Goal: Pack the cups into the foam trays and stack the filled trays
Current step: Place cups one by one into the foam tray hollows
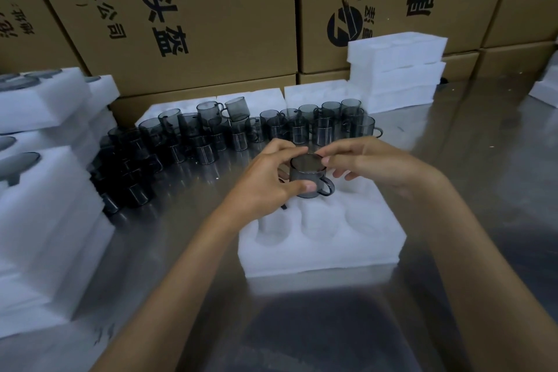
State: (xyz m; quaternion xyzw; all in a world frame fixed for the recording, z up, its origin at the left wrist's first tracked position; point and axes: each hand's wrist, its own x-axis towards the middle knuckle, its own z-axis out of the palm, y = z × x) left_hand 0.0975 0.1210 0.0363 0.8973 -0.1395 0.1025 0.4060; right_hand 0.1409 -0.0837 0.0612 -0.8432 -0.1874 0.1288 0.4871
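1 smoky grey transparent handled cup (pixel 308 176), upright, gripped by left hand (pixel 265 181) and pinched at its rim by right hand (pixel 367 164), poised above white foam tray (pixel 320 254) on steel counter (pixel 471 142), evidently for seating in a back-row pocket.

The light is dim and cool. The metal table (pixel 471 178) gives soft glare and reflects the dark cups (pixel 211 133). The white foam stacks (pixel 45 220) at the left are blurred. The cardboard boxes (pixel 187 15) lean outward from wide-angle distortion.
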